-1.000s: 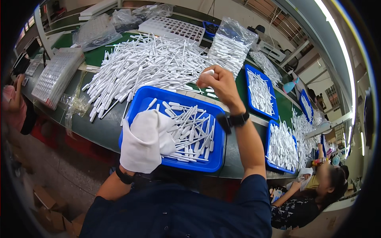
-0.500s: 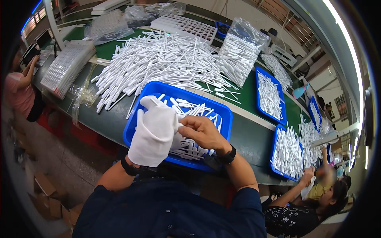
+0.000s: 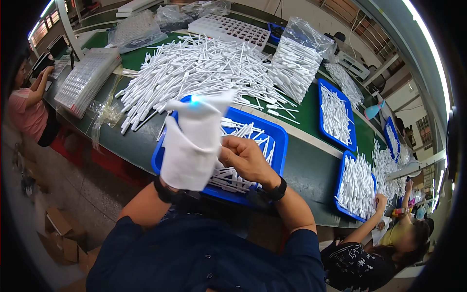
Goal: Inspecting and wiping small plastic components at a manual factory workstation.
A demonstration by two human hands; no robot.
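A loose white cloth glove (image 3: pixel 192 151) covers my left hand, raised above the near part of a blue tray (image 3: pixel 279 146). The fabric hides the fingers of my left hand and spreads out at the top, where a small cyan glow shows. My right hand (image 3: pixel 247 158) is closed in a pinch at the glove's right edge, fingertips partly hidden behind the cloth. Beneath both hands, the tray holds many white swab-like sticks (image 3: pixel 243 130) with thick padded ends. Dark bands circle both my wrists.
Beyond the tray lies a large heap of white sticks (image 3: pixel 204 73) on the green-topped bench. Behind it are a bag of sticks (image 3: pixel 294 61) and a white perforated tray (image 3: pixel 228 30). More blue trays (image 3: pixel 336 114) stand right. Co-workers sit at left and lower right.
The gloved left hand has risen and its cloth has fanned out at the top; the cyan glow has appeared. My right hand stays at the glove's edge. A co-worker's hand has reached a tray at right.
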